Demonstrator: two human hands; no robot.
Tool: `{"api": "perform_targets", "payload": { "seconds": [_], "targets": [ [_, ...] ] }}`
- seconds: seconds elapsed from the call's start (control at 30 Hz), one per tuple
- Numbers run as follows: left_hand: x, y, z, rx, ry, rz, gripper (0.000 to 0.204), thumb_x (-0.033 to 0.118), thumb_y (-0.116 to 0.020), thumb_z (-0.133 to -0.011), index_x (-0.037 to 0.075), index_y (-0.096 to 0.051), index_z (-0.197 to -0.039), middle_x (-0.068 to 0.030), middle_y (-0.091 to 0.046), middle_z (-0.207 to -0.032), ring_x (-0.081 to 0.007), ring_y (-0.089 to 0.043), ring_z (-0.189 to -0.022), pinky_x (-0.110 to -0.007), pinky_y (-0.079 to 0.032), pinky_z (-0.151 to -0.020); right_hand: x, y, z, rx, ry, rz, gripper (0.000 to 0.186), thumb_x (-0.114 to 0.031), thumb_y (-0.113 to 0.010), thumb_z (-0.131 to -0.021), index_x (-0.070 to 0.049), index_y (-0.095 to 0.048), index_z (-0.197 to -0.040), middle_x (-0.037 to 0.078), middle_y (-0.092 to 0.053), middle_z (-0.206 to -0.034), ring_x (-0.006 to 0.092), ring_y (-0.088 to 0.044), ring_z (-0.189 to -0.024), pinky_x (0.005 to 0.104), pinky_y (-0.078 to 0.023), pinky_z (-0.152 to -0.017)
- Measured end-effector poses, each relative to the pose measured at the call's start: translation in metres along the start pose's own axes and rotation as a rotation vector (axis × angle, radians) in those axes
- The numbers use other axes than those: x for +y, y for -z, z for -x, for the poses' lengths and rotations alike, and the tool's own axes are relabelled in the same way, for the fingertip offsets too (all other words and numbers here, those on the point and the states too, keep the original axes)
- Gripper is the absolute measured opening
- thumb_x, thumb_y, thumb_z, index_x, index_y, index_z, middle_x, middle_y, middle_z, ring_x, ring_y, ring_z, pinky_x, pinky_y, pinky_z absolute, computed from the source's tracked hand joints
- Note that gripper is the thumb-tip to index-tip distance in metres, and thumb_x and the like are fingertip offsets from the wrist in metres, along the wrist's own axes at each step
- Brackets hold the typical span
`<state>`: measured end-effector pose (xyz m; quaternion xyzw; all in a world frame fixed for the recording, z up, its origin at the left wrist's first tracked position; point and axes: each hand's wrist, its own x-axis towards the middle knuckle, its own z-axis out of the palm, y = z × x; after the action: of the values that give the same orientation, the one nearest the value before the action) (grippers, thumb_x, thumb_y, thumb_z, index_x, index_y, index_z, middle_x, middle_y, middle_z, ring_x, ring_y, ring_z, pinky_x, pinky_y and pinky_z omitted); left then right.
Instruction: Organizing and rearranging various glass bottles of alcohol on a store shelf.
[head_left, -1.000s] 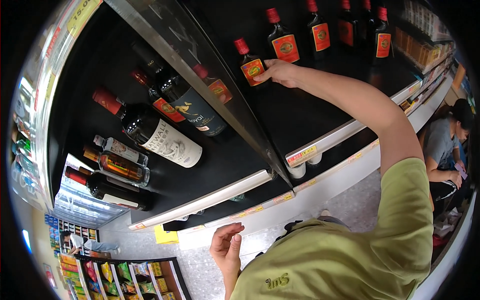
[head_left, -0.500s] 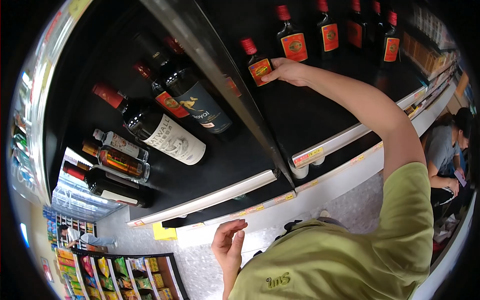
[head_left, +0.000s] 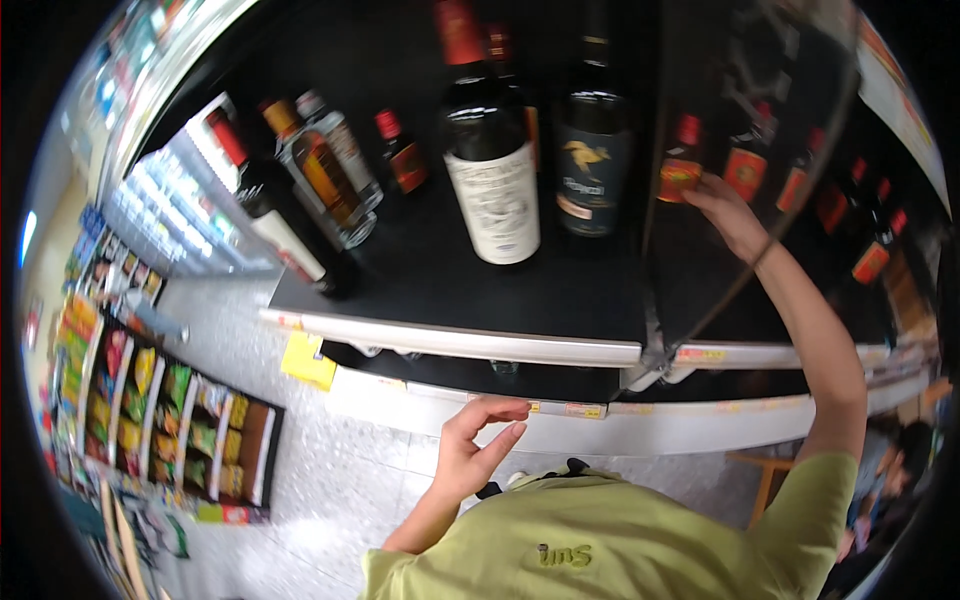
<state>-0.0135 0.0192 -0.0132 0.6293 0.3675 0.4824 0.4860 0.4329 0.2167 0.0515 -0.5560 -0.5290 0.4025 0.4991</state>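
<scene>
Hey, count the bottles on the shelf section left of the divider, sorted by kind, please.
Dark bottles with white labels: 2
Dark bottle with dark label: 1
Amber bottle: 1
Clear bottle: 1
Small red-labelled bottle: 1
Partly hidden red-capped bottle: 1
Total: 7

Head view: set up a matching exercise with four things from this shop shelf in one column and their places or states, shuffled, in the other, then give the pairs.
Things:
1. right hand
2. left hand
3. wine bottle with the cream label
4. yellow tag

Places or states:
A. hangs at the front of the shelves, lower left
B. stands mid-shelf, beside a dark bottle with a dark label
C. reaches onto the shelf, at a small red-capped bottle
D. raised in front of the shelf edge, fingers curled, holding nothing

Pairs: 1-C, 2-D, 3-B, 4-A
</scene>
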Motion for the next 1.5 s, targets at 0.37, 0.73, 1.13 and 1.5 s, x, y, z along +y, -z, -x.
{"api": "perform_targets", "payload": {
  "seconds": [0.37, 0.73, 1.13, 1.5],
  "targets": [
    [0.048, 0.071, -0.086, 0.178, -0.219, -0.078, 0.046, 0.003, -0.067, -0.088, 0.002, -0.052, -0.132, -0.0096, -0.054, -0.133, -0.0191, -0.053, -0.123, -0.033, -0.045, -0.101, -0.046, -0.037, 0.168, 0.309, 0.398, -0.267, 0.05, -0.016, -0.054, -0.1, 0.006, -0.041, -0.142, 0.02, -0.048, -0.144, 0.0265, -0.045, -0.136, 0.0378, -0.029, -0.118],
    [0.029, 0.105, -0.318, 0.726, -0.133, -0.64, 0.089, 0.018, -0.079, -0.074, 0.003, -0.028, -0.145, -0.0259, -0.036, -0.142, -0.0393, -0.046, -0.127, -0.043, -0.04, -0.108, -0.026, -0.051, 0.284, 0.398, 0.456, -0.359, 0.015, -0.012, -0.058, -0.097, -0.003, -0.056, -0.108, 0.006, -0.058, -0.086, 0.0094, -0.056, -0.074, 0.0207, -0.046, -0.054],
    [-0.011, 0.134, -0.361, 0.64, 0.149, -0.297, 0.05, 0.01, -0.08, -0.077, 0.003, -0.058, -0.122, -0.0106, -0.07, -0.103, -0.0273, -0.068, -0.097, -0.035, -0.054, -0.084, -0.015, -0.074, 0.291, 0.373, 0.367, -0.393, 0.019, -0.013, -0.065, -0.09, 0.001, -0.056, -0.098, 0.011, -0.062, -0.074, 0.0137, -0.057, -0.055, 0.0236, -0.049, -0.047],
    [0.106, 0.081, -0.129, 0.362, -0.144, 0.11, 0.057, 0.011, -0.081, -0.078, 0.0, -0.056, -0.127, -0.0098, -0.066, -0.111, -0.0199, -0.065, -0.1, -0.032, -0.05, -0.089, -0.029, -0.1, 0.297, -0.098, 0.211, -0.435, 0.028, -0.005, -0.07, -0.085, 0.004, -0.056, -0.107, 0.017, -0.068, -0.094, 0.0221, -0.067, -0.08, 0.0338, -0.057, -0.072]
  ]
}}
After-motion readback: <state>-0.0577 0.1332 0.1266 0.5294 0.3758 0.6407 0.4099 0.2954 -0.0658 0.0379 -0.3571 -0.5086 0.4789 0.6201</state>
